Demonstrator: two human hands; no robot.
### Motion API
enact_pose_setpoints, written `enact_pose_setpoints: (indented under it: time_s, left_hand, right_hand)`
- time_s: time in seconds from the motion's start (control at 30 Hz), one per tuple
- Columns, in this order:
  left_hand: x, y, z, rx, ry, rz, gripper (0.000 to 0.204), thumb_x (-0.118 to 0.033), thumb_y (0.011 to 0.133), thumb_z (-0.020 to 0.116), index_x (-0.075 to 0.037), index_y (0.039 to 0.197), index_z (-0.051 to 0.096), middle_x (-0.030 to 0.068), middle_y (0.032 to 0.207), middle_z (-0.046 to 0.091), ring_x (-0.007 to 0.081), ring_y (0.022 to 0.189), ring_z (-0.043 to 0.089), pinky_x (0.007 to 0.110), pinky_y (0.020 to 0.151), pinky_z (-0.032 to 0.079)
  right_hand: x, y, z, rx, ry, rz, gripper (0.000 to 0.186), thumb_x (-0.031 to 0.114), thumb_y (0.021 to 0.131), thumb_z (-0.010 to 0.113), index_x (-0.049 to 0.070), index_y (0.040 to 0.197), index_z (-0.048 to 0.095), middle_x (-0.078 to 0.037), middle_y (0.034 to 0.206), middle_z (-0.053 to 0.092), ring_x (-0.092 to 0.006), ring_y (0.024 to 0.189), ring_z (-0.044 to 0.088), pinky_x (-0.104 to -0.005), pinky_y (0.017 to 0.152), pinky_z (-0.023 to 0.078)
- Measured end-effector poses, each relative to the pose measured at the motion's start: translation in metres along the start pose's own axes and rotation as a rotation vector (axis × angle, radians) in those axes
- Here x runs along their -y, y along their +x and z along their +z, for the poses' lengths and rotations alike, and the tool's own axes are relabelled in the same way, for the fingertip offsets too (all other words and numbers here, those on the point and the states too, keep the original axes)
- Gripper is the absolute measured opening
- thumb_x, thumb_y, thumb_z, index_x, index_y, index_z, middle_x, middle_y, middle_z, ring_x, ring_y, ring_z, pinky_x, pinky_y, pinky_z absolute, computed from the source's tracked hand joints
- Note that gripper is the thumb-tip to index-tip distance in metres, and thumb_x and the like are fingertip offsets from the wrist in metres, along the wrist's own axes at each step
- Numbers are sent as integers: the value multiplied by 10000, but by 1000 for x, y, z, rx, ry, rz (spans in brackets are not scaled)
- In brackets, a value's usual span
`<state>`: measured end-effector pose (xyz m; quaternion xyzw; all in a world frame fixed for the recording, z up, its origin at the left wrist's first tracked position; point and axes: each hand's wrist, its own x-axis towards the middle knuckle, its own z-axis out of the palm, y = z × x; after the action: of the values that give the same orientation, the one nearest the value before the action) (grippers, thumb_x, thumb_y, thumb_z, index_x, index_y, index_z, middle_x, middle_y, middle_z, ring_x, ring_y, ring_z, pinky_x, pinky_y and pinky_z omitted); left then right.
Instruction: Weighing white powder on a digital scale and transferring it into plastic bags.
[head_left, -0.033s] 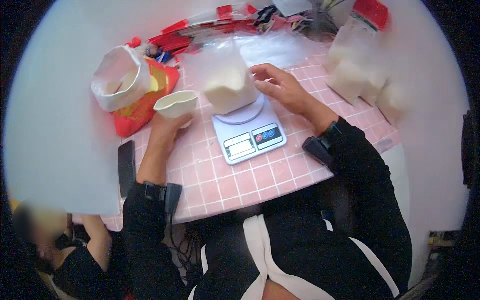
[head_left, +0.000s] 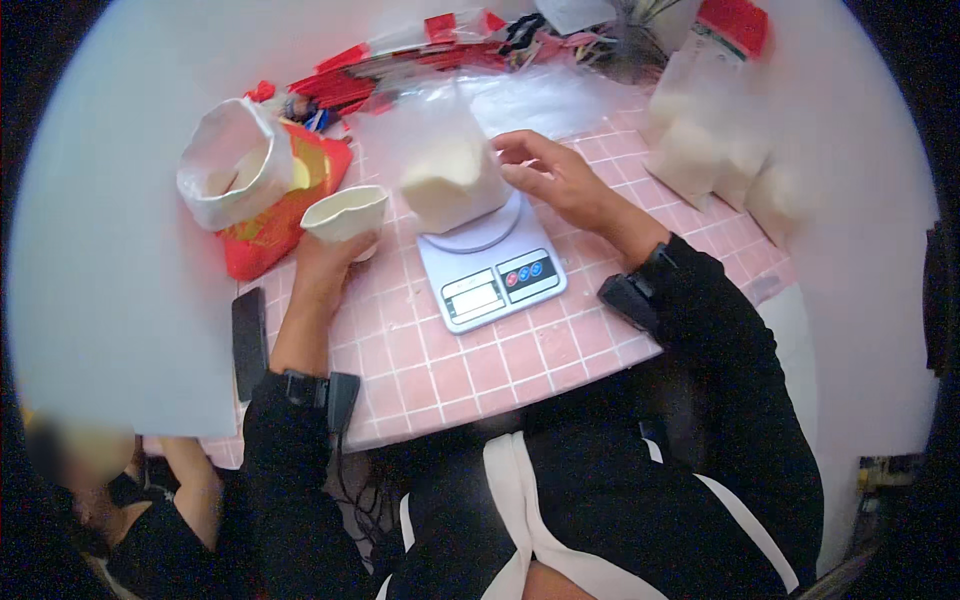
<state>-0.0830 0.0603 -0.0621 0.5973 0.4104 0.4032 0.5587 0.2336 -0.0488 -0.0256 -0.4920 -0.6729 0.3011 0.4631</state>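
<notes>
My left hand [head_left: 335, 250] is wrapped round a cream-white cup [head_left: 352, 212] whose rim is bent out of round. The cup is held over the table, between an open sack and a scale. On the white kitchen scale [head_left: 470, 265] stands a clear plastic bag [head_left: 455, 185], partly filled with a pale powder or fine grain. My right hand [head_left: 550, 175] is at the bag's right side, fingers curved and thumb apart. Its fingertips reach the bag's edge; whether they press on it, I cannot tell.
A red and yellow sack [head_left: 275, 235] with its white top rolled open stands at left, near a dark phone [head_left: 250, 340]. Filled clear bags [head_left: 690, 165] stand at right. Flat clear bags [head_left: 540, 100] and red packaging [head_left: 360, 80] lie behind. Another person [head_left: 165, 520] is at lower left.
</notes>
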Motion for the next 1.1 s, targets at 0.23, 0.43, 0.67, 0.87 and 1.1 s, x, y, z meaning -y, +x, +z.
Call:
enact_pose_setpoints:
  time_s: [0.23,0.43,0.67,0.87,1.1]
  left_hand:
    - [-20,-8,7,9,92,24,524,-27,729,758,10,1217,572,109,1118,657,207,976,650,328,851,533]
    - [-20,-6,-11,195,-137,78,765,-72,701,785,-37,1383,439,121,1252,584,211,1132,575,357,955,474]
    - [-30,-13,-21,192,-210,136,858,-202,730,792,-63,1453,351,178,1343,503,255,1220,512,381,1011,433]
    - [-23,-5,-23,203,-160,197,862,-331,770,784,-42,1453,345,209,1377,476,270,1254,488,401,1051,390]
    - [-22,-4,-27,196,-203,138,791,-321,808,755,-105,1455,354,154,1359,490,260,1176,549,455,896,523]
  right_hand:
    - [-8,1,0,-92,-18,-14,477,396,902,644,109,1275,562,-93,1058,650,-186,981,609,-342,868,467]
    - [-8,5,1,-110,-33,-4,496,391,894,656,102,1284,555,-110,1104,642,-202,1015,606,-353,885,469]
    - [22,9,3,-78,223,46,629,363,857,705,92,1373,467,-143,1229,586,-214,1140,559,-377,977,438]
    - [68,38,20,-86,-297,-230,741,480,787,744,89,1364,494,-112,1206,601,-220,1147,553,-362,994,416]
    - [91,34,12,-197,-670,-248,192,223,873,701,32,898,699,-82,851,674,-154,805,610,-309,752,487]
